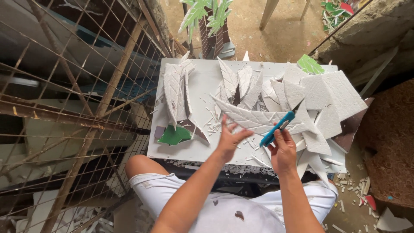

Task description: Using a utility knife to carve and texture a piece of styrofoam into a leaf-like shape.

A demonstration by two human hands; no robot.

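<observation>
While the person sits bent over the low white table (194,149), this is how it stands:

Left hand: the left hand (230,139) has its fingers half curled, pinching the lower edge of a long white foam leaf (254,118).

Right hand: the right hand (282,151) is closed round a blue utility knife (277,128), blade end up against the leaf.

Where the leaf is: held just above the table's near middle, stretched between both hands.

Handling: it looks very light, stiff, brittle and crumbly; I judge it best gripped by the thick middle, not the thin tip.

Count: one knife; one green leaf shape (174,135) on the table's left and another (310,65) at the back; white leaves and offcuts (332,97) overlap, so I cannot count them surely.
</observation>
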